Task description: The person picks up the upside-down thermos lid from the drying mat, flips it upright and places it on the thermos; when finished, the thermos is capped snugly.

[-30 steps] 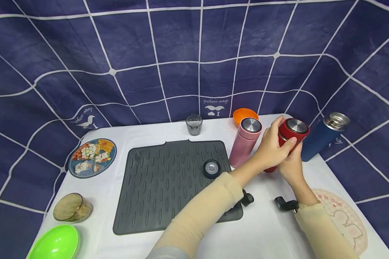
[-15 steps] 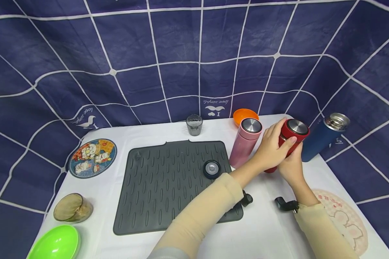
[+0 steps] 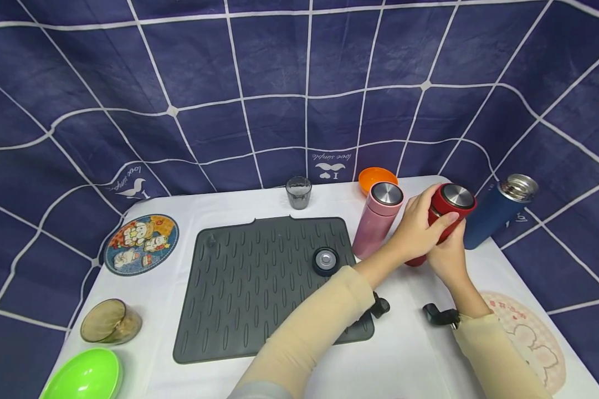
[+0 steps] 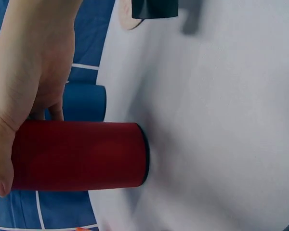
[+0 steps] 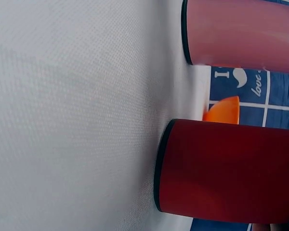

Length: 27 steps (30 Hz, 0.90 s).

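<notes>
A red thermos bottle [image 4: 82, 156] with a steel-topped lid [image 3: 457, 195] stands near the right of the table, its dark base close to the white cloth. My left hand [image 3: 419, 230] grips its upper part, fingers along the left side and thumb across the front below the lid. From the right, my right hand [image 3: 449, 257] holds the bottle's body, its thumb against the red wall in the left wrist view. A pink thermos [image 3: 377, 219] stands just left of the red one. Behind to the right is a lidless blue thermos [image 3: 496, 213], its steel mouth showing.
A dark lid [image 3: 326, 260] lies on the grey ribbed mat [image 3: 249, 288]. At the back are a dark glass [image 3: 299, 193] and an orange bowl [image 3: 377, 177]. Leftward sit a round picture mat [image 3: 142, 244], an amber glass [image 3: 112, 321] and a green bowl [image 3: 85, 377]. A pink mat [image 3: 528, 338] lies at right.
My left hand's fingers have shifted slightly down around the red bottle's upper part. The bottle and my right hand stay in nearly the same place.
</notes>
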Motion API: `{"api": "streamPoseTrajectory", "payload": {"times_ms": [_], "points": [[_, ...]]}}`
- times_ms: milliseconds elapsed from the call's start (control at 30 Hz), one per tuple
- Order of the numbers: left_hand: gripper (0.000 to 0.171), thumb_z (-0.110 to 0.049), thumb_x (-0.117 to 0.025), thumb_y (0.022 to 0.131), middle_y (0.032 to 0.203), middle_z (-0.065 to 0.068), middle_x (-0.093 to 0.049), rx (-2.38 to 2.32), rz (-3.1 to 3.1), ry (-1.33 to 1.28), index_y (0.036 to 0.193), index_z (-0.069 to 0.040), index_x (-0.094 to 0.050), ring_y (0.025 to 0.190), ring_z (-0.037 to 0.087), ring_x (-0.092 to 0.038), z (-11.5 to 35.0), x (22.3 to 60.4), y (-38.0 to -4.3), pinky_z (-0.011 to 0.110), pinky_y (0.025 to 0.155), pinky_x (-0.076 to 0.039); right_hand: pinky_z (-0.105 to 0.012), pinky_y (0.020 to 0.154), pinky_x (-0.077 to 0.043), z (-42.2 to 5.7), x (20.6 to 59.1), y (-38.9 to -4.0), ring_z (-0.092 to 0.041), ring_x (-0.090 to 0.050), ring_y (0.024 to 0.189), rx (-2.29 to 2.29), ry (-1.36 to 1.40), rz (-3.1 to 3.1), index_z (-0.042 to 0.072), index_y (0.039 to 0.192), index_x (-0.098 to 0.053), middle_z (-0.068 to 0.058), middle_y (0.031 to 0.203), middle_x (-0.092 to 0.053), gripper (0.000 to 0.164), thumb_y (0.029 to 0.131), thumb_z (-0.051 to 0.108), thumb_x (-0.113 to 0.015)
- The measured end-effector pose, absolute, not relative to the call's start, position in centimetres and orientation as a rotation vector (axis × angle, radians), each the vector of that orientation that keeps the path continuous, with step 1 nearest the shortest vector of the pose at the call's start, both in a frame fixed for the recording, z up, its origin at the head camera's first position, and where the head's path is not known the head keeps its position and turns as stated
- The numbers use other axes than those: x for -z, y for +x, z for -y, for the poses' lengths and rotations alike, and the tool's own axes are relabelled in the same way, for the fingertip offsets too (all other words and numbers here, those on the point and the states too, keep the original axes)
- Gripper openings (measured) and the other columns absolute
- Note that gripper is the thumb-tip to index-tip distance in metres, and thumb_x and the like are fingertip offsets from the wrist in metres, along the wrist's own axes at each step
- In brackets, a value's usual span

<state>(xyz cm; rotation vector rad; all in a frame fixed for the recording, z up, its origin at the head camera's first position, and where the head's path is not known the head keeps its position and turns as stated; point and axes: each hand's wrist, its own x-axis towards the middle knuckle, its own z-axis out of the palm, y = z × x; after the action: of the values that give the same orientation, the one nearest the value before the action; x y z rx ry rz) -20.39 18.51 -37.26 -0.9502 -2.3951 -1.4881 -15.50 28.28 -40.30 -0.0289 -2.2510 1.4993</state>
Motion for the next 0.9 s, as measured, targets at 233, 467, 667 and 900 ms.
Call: {"api": "streamPoseTrajectory", "payload": {"times_ms": [233, 467, 667, 900], "points": [[0.077, -0.044, -0.068, 0.083, 0.137, -0.008, -0.043, 1.593, 2.35, -0.827, 0.144, -0.021, -0.027, 0.122, 0.002, -0.042, -18.8, 37.0, -20.11, 0.014, 0.101, -0.035, -0.011, 0.089, -0.038, -28.26, 40.52, -15.43, 0.003, -0.05, 0.106, -1.465, -0.015, 2.245, 0.008, 0.135, -0.033, 0.012, 0.114, -0.053, 0.061, 0.083, 0.001, -0.065], [0.064, -0.045, -0.063, 0.087, 0.129, -0.003, -0.052, 1.471, 2.386, -0.794, 0.138, -0.015, -0.038, 0.118, 0.005, -0.046, -19.08, 36.45, -19.99, 0.013, 0.098, -0.036, -0.012, 0.1, -0.033, -28.35, 40.32, -15.51, -0.005, -0.042, 0.123, -1.49, -0.037, 2.25, 0.016, 0.142, -0.02, -0.011, 0.137, -0.042, 0.078, 0.081, 0.0, -0.065], [0.064, -0.038, -0.055, 0.093, 0.143, -0.001, -0.045, 1.43, 2.384, -0.922, 0.146, -0.015, -0.028, 0.127, 0.012, -0.043, -18.54, 36.77, -20.19, 0.021, 0.107, -0.033, -0.013, 0.1, -0.035, -28.24, 40.24, -15.56, -0.009, -0.043, 0.125, -1.477, -0.051, 2.258, 0.016, 0.142, -0.02, -0.015, 0.139, -0.04, 0.078, 0.081, 0.001, -0.067], [0.079, -0.049, -0.072, 0.078, 0.13, -0.012, -0.049, 1.596, 2.396, -0.783, 0.14, -0.023, -0.032, 0.116, 0.002, -0.046, -18.76, 36.4, -19.93, 0.012, 0.095, -0.039, -0.01, 0.084, -0.037, -28.02, 40.34, -15.33, 0.007, -0.049, 0.098, -1.417, -0.059, 2.267, 0.001, 0.13, -0.039, 0.015, 0.107, -0.053, 0.053, 0.082, 0.001, -0.064]]}}
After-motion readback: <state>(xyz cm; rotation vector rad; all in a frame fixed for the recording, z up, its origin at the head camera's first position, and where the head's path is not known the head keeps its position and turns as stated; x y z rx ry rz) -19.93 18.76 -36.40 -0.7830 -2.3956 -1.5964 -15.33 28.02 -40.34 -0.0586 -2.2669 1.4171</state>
